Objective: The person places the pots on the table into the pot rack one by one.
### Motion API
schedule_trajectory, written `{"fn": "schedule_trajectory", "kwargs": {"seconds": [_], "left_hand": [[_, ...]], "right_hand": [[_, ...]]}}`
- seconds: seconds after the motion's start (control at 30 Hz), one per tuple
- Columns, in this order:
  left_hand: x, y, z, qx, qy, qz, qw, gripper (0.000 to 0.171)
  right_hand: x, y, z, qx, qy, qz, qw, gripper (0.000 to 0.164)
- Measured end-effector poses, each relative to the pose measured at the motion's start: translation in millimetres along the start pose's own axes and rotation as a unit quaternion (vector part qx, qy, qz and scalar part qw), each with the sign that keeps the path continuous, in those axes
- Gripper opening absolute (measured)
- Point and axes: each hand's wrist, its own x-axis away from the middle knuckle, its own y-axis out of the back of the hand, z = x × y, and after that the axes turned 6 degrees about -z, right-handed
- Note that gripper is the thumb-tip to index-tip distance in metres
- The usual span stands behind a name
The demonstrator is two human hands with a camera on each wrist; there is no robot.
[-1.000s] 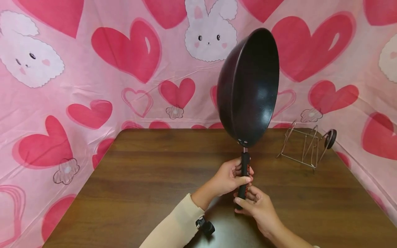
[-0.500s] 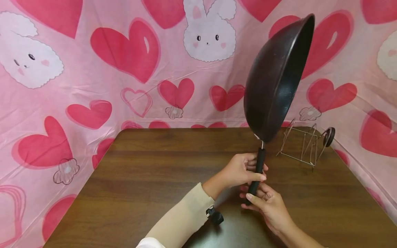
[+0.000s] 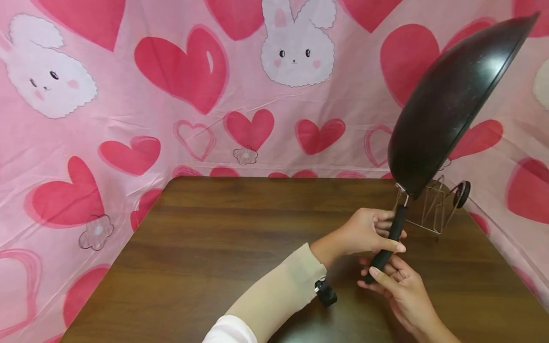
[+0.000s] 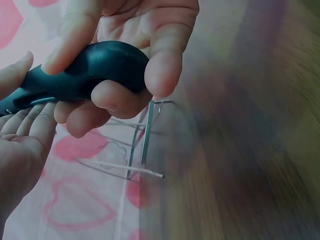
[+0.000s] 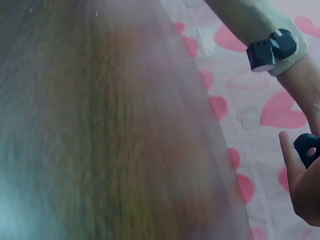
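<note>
A black wok (image 3: pixel 454 105) is held up in the air, its bowl leaning to the upper right. Its rounded outside faces me, so the inside is hidden. My left hand (image 3: pixel 369 233) grips the middle of the black handle (image 3: pixel 396 224), thumb across the front. Lower down, my right hand (image 3: pixel 405 288) holds the handle's end between thumb and fingers. The left wrist view shows the handle's rounded end (image 4: pixel 115 62) between the fingers. In the right wrist view, a small part of the right hand (image 5: pixel 306 192) shows at the edge.
Behind the wok, a wire rack (image 3: pixel 435 209) with a black round part (image 3: pixel 461 194) stands at the back right of the brown wooden table (image 3: pixel 214 247). Pink cloth (image 3: pixel 141 95) with hearts and rabbits surrounds the table. A small black camera (image 3: pixel 325 291) sits on the left wrist.
Both hands have carried the wok to the right. Its bowl has turned and tilted from nearly upright, inside showing, to leaning right with its outside showing. The grips look unchanged.
</note>
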Motion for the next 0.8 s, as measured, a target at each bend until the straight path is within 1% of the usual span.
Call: {"fn": "schedule_trajectory", "kwargs": {"seconds": [0.1, 0.23, 0.37, 0.43, 0.53, 0.67, 0.8], "left_hand": [[-6.4, -7.8, -3.4, 0.002, 0.005, -0.004, 1.0000, 0.062], [-14.3, -16.9, -6.8, -0.014, 0.010, -0.014, 0.9998, 0.062], [-20.6, -23.7, -6.3, -0.033, 0.021, -0.018, 0.9991, 0.063], [-23.4, -25.7, -4.7, -0.039, 0.025, -0.020, 0.9987, 0.063], [-26.6, -27.7, -0.8, -0.049, 0.028, -0.024, 0.9981, 0.063], [-29.4, -29.0, 6.4, -0.050, 0.034, -0.025, 0.9978, 0.063], [-31.9, -29.8, 12.8, -0.044, 0.041, -0.031, 0.9977, 0.063]], "right_hand": [[0, 8, 5, -0.011, 0.013, 0.007, 1.000, 0.038], [-1, 17, 8, -0.028, 0.026, 0.022, 0.999, 0.036], [-1, 26, 7, -0.039, 0.036, 0.037, 0.998, 0.035], [-1, 29, 6, -0.038, 0.037, 0.037, 0.998, 0.035], [-2, 33, 4, -0.031, 0.032, 0.030, 0.999, 0.036], [-2, 36, 2, -0.024, 0.014, 0.019, 0.999, 0.039], [-3, 37, 0, -0.035, -0.001, 0.016, 0.999, 0.039]]}}
